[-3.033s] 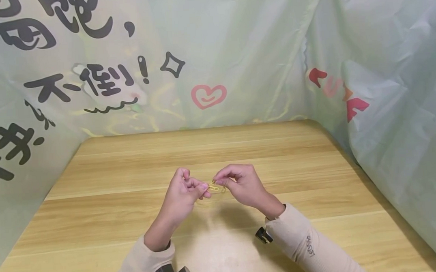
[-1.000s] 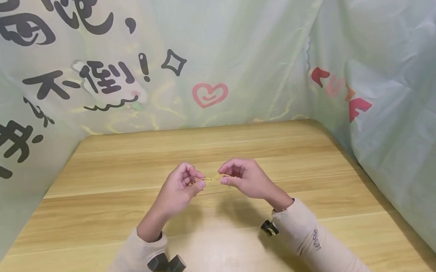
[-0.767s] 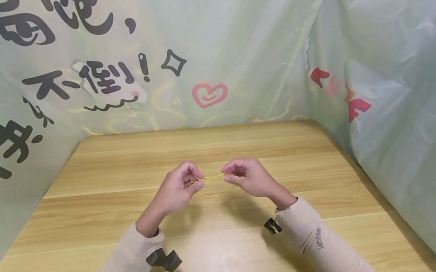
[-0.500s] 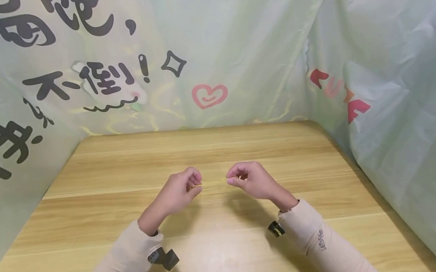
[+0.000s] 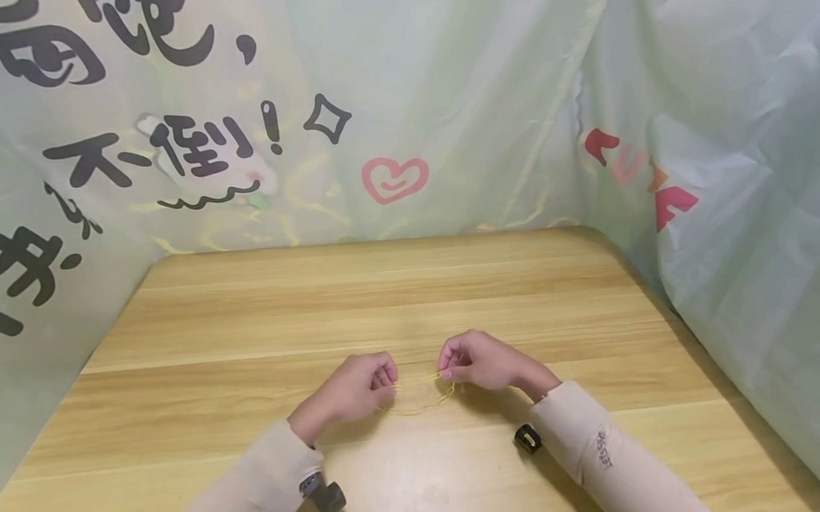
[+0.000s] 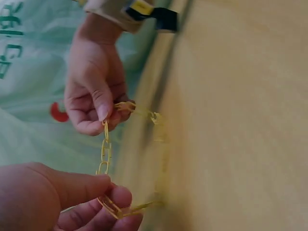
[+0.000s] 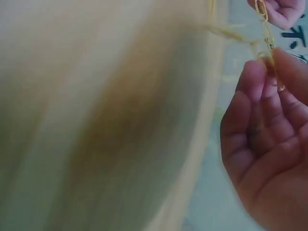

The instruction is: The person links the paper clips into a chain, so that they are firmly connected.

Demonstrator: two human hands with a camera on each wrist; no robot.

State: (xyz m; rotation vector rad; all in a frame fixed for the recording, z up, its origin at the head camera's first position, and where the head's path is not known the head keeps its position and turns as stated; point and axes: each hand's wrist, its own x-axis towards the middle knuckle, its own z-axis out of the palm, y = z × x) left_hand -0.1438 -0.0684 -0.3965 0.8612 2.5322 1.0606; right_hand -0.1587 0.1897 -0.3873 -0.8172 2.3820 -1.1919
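Observation:
A closed loop of linked yellow paper clips, a paper clip chain [image 6: 105,150], hangs between both hands. My left hand [image 5: 361,386] pinches it on one side with thumb and fingers; in the left wrist view the thumb presses a clip against the fingertips. On the other side my right hand [image 5: 486,361] pinches the chain between thumb and forefinger, as the right wrist view also shows. One strand runs fairly straight from hand to hand, while the other sags in a curve towards the near side, close over the table. Clips under the fingertips are partly hidden.
The wooden table [image 5: 247,309] spreads under both hands. A pale green printed cloth [image 5: 486,107] hangs behind it and along both sides. Black wrist cameras sit at the sleeve cuffs [image 5: 291,460].
Both hands came together over the clips, then drew apart with the chain stretched between them. Since half a second ago they have moved down towards the near side, and the lower strand now shows.

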